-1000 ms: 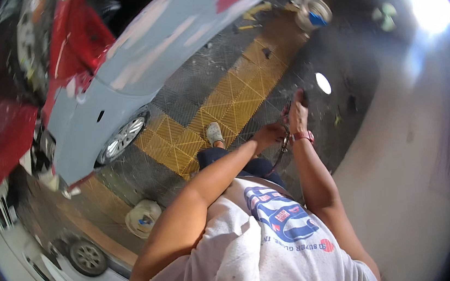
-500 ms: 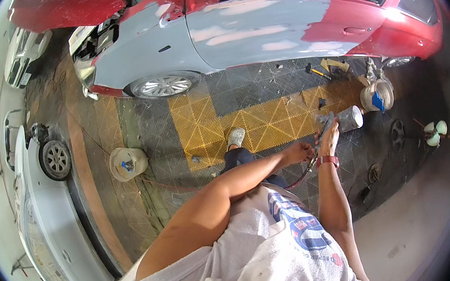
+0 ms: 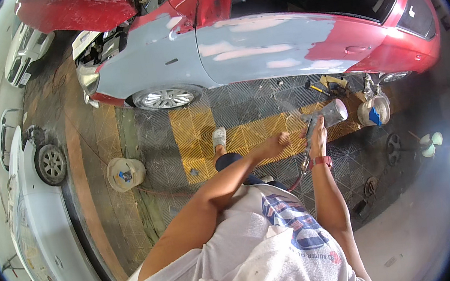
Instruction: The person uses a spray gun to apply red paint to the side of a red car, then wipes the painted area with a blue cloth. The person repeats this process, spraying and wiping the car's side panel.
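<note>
My right hand (image 3: 317, 133) grips a metal spray gun (image 3: 310, 136) with a pale cylindrical cup (image 3: 334, 111) tilted on top; faint mist hangs at its front. A red hose (image 3: 298, 180) runs from the fitting below its handle. My left hand (image 3: 278, 143) is just left of the gun, fingers curled; whether they hold something small I cannot make out. Ahead stands a red car (image 3: 357, 48) with grey primer and pink patches along its front fender and door, its bonnet (image 3: 77, 10) raised.
Buckets stand at the left (image 3: 126, 173) and right (image 3: 374, 110). A silver car (image 3: 57, 235) and a white car (image 3: 23, 49) line the left side. A small fan (image 3: 431, 144) stands at right, with tools (image 3: 321, 89) on the tiled floor (image 3: 193, 155) beside the red car.
The view has swung to face the red car side-on. My right hand and gun have risen slightly; my left hand has drawn away leftward from the hose fitting. Mist now shows.
</note>
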Action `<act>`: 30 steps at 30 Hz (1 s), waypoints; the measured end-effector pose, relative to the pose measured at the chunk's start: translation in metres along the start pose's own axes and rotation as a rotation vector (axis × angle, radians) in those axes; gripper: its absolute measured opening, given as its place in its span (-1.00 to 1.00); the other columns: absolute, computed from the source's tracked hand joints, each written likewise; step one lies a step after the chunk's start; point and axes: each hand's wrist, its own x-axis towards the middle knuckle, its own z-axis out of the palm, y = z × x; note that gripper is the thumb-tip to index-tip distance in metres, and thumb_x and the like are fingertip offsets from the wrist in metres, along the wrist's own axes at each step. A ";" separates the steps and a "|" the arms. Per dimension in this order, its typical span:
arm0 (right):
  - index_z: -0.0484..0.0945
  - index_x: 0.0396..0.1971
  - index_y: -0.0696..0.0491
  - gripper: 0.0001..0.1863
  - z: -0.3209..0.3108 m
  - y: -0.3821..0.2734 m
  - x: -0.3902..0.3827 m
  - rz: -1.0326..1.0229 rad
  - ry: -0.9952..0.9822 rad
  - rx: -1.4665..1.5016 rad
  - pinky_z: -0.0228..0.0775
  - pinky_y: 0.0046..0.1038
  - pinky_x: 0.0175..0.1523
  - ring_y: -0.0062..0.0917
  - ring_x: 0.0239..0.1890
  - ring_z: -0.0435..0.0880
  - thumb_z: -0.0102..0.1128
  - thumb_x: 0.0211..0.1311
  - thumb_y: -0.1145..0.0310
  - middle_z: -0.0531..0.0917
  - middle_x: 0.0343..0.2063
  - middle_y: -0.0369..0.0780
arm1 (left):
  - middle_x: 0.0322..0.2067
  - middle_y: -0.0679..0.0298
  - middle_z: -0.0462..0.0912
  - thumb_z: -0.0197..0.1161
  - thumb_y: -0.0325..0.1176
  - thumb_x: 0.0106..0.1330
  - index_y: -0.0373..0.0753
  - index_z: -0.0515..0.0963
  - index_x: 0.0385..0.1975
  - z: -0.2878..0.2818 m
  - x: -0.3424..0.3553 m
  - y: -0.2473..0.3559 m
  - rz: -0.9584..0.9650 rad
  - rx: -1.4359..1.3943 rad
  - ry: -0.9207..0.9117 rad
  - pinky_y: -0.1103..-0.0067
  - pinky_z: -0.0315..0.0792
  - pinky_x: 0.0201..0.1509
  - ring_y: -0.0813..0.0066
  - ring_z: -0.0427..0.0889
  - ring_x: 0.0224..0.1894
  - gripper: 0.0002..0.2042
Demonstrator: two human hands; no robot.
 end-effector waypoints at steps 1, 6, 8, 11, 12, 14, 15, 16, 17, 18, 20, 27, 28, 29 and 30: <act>0.67 0.12 0.17 -0.14 0.017 -0.013 -0.002 0.000 -0.011 -0.024 0.35 -0.50 -0.67 -0.53 -0.60 0.67 -0.28 0.68 -0.39 0.76 -0.48 -0.18 | 0.14 -0.12 0.74 0.28 0.03 0.64 -0.36 0.55 0.39 -0.034 0.001 -0.011 -0.026 0.094 0.167 0.15 0.55 0.33 -0.06 0.73 0.20 -0.42; 0.61 0.26 0.17 -0.18 0.148 -0.078 -0.025 -0.117 -0.178 0.001 0.43 -0.58 -0.63 -0.50 -0.32 0.87 -0.30 0.73 -0.32 0.87 -0.23 -0.12 | 0.59 -0.13 0.28 0.33 0.05 0.55 -0.33 0.33 0.55 -0.261 0.000 -0.035 0.122 0.894 0.550 -0.14 0.13 0.65 -0.18 0.21 0.64 -0.25; 0.58 0.32 0.19 -0.17 0.207 -0.110 -0.034 -0.197 -0.312 -0.030 0.45 -0.59 -0.59 -0.49 -0.21 0.89 -0.33 0.74 -0.30 0.87 -0.14 -0.11 | 0.67 -0.08 0.12 0.33 0.07 0.53 -0.31 0.17 0.65 -0.345 0.003 -0.027 0.188 0.921 0.647 -0.20 -0.04 0.70 -0.18 0.10 0.69 -0.14; 0.62 0.30 0.19 -0.15 0.292 -0.160 -0.046 -0.277 -0.413 -0.009 0.42 -0.59 -0.58 -0.51 -0.27 0.86 -0.34 0.74 -0.30 0.87 -0.18 -0.10 | 0.70 -0.05 0.08 0.32 0.11 0.50 -0.32 0.17 0.66 -0.445 0.015 0.003 0.230 1.020 0.826 -0.23 -0.15 0.72 -0.17 0.05 0.72 -0.11; 0.64 0.27 0.19 -0.15 0.313 -0.179 -0.051 -0.307 -0.443 -0.036 0.41 -0.58 -0.57 -0.51 -0.31 0.84 -0.34 0.74 -0.30 0.86 -0.20 -0.11 | 0.70 -0.05 0.08 0.32 0.11 0.50 -0.32 0.17 0.66 -0.471 0.017 0.011 0.254 1.007 0.878 -0.23 -0.16 0.72 -0.15 0.05 0.72 -0.11; 0.69 0.21 0.19 -0.15 0.351 -0.217 -0.056 -0.374 -0.502 -0.082 0.38 -0.56 -0.57 -0.53 -0.37 0.79 -0.34 0.73 -0.30 0.85 -0.24 -0.13 | 0.69 -0.06 0.09 0.31 0.13 0.51 -0.33 0.17 0.66 -0.518 0.024 0.025 0.308 0.985 0.986 -0.24 -0.17 0.72 -0.11 0.05 0.73 -0.10; 0.68 0.21 0.20 -0.15 0.368 -0.232 -0.057 -0.381 -0.502 -0.074 0.39 -0.54 -0.53 -0.55 -0.40 0.75 -0.31 0.73 -0.31 0.84 -0.27 -0.15 | 0.68 -0.07 0.11 0.32 0.11 0.50 -0.34 0.17 0.65 -0.535 0.031 0.028 0.319 0.989 1.008 -0.24 -0.17 0.72 -0.12 0.05 0.73 -0.10; 0.67 0.21 0.21 -0.15 0.384 -0.245 -0.056 -0.387 -0.502 -0.066 0.41 -0.51 -0.49 -0.57 -0.42 0.70 -0.29 0.72 -0.32 0.82 -0.30 -0.17 | 0.67 -0.08 0.13 0.33 0.10 0.50 -0.35 0.17 0.65 -0.550 0.037 0.031 0.329 0.994 1.030 -0.25 -0.17 0.72 -0.13 0.06 0.72 -0.10; 0.67 0.22 0.22 -0.15 0.396 -0.256 -0.056 -0.390 -0.501 -0.064 0.42 -0.49 -0.44 -0.60 -0.45 0.65 -0.26 0.72 -0.33 0.80 -0.33 -0.19 | 0.66 -0.09 0.15 0.34 0.08 0.49 -0.36 0.18 0.65 -0.560 0.042 0.033 0.337 0.992 1.052 -0.25 -0.17 0.72 -0.14 0.06 0.72 -0.11; 0.67 0.20 0.23 -0.14 0.406 -0.266 -0.054 -0.406 -0.486 -0.090 0.44 -0.47 -0.41 -0.59 -0.46 0.65 -0.26 0.72 -0.33 0.80 -0.34 -0.19 | 0.66 -0.10 0.15 0.34 0.08 0.48 -0.37 0.17 0.65 -0.568 0.047 0.034 0.319 0.980 1.043 -0.25 -0.18 0.72 -0.14 0.05 0.72 -0.10; 0.67 0.16 0.25 -0.13 0.424 -0.282 -0.050 -0.442 -0.461 -0.144 0.47 -0.42 -0.34 -0.56 -0.47 0.64 -0.26 0.71 -0.34 0.79 -0.37 -0.19 | 0.66 -0.12 0.16 0.34 0.08 0.47 -0.38 0.15 0.65 -0.578 0.055 0.039 0.283 0.956 1.030 -0.26 -0.20 0.72 -0.13 0.03 0.73 -0.08; 0.63 0.28 0.28 -0.09 0.445 -0.281 -0.033 -0.366 -0.350 -0.235 0.41 -0.39 -0.42 -0.56 -0.60 0.54 -0.18 0.68 -0.38 0.71 -0.49 -0.20 | 0.71 -0.16 -0.02 0.36 0.02 0.39 -0.39 0.06 0.69 -0.514 0.051 0.038 0.138 0.921 0.948 -0.26 -0.28 0.73 -0.07 -0.12 0.78 -0.01; 0.63 0.29 0.28 -0.09 0.445 -0.281 -0.035 -0.317 -0.320 -0.285 0.39 -0.40 -0.46 -0.57 -0.63 0.51 -0.18 0.68 -0.38 0.70 -0.50 -0.20 | 0.72 -0.13 -0.04 0.36 0.01 0.39 -0.39 0.05 0.69 -0.502 0.047 0.029 0.107 0.941 0.878 -0.26 -0.29 0.73 -0.06 -0.14 0.78 -0.01; 0.62 0.31 0.27 -0.07 0.445 -0.275 -0.032 -0.372 -0.348 -0.293 0.31 -0.42 -0.55 -0.59 -0.71 0.45 -0.21 0.67 -0.40 0.70 -0.52 -0.20 | 0.73 -0.10 -0.07 0.36 0.00 0.39 -0.39 0.05 0.69 -0.496 0.046 0.017 0.079 0.958 0.809 -0.26 -0.29 0.73 -0.06 -0.15 0.79 -0.01; 0.63 0.30 0.26 -0.07 0.448 -0.275 -0.032 -0.375 -0.404 -0.308 0.31 -0.43 -0.55 -0.60 -0.71 0.46 -0.22 0.67 -0.40 0.70 -0.52 -0.20 | 0.74 -0.06 -0.06 0.36 0.00 0.39 -0.39 0.06 0.69 -0.497 0.046 -0.001 0.095 1.000 0.784 -0.26 -0.29 0.73 -0.06 -0.15 0.79 -0.02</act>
